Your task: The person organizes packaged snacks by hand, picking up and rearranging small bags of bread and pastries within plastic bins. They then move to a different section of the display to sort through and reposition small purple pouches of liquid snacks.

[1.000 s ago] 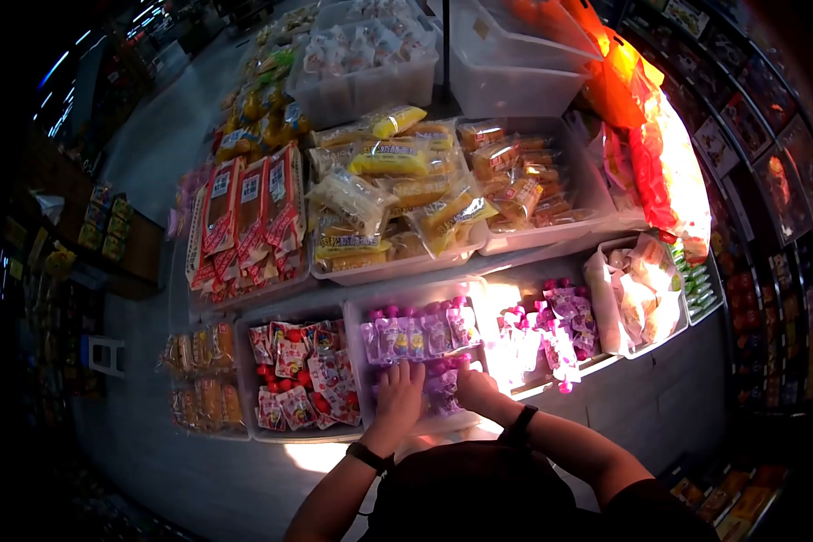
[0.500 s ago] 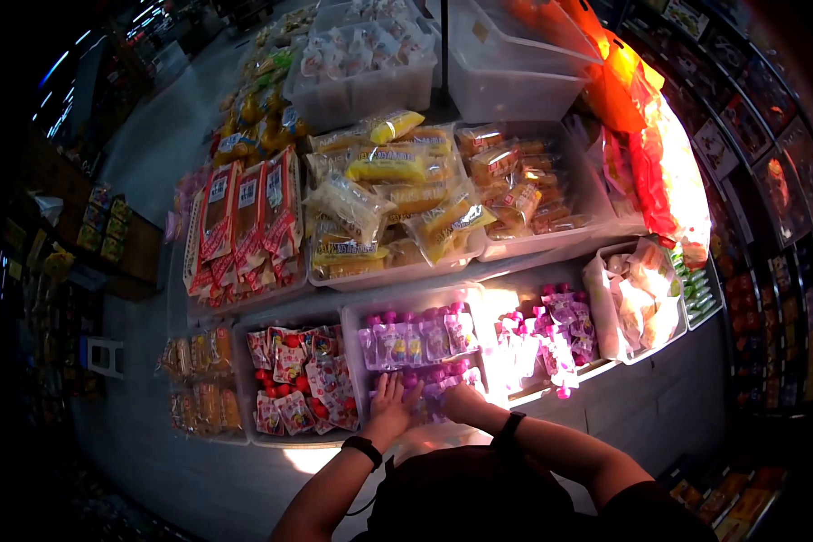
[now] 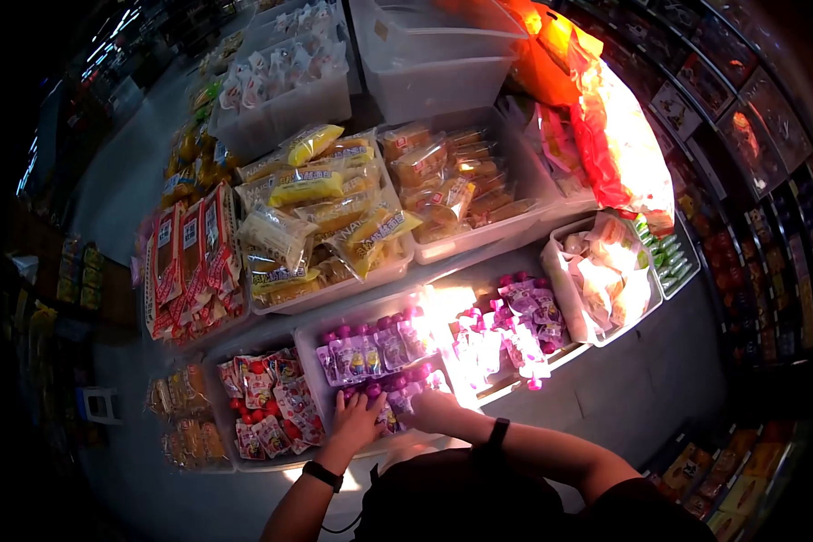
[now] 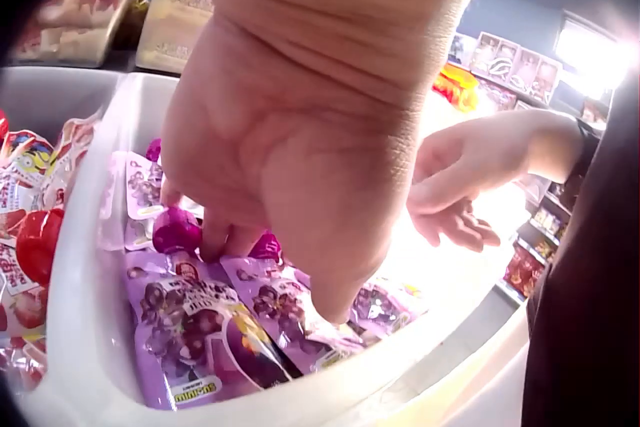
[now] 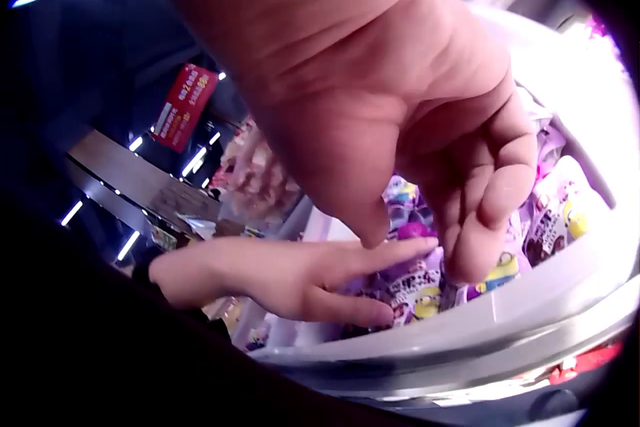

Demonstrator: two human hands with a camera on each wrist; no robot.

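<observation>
Purple grape jelly pouches (image 4: 190,332) with round purple caps stand in rows in a white plastic bin (image 3: 309,366). My left hand (image 3: 358,423) reaches into the near row with its fingers spread; in the right wrist view its thumb and forefinger lie on a capped pouch (image 5: 420,292). Beside it, my right hand (image 3: 435,413) hovers over the right part of the same row. In the right wrist view its fingers hang loosely bent with nothing between them and the thumb. The left fingertips are partly hidden behind caps in the left wrist view.
To the left is a bin of red-capped pouches (image 3: 271,406); to the right, more purple pouches (image 3: 515,330) lie in bright sun. Wrapped bread (image 3: 321,203) fills bins behind. An orange-red bag (image 3: 605,117) hangs at the right. The bin's front rim (image 4: 330,387) stands close below the hands.
The head view has turned, so the bins sit further left and tilted. My right hand has moved from the caps at the bin's right side toward its near side. The left hand stays on the near row.
</observation>
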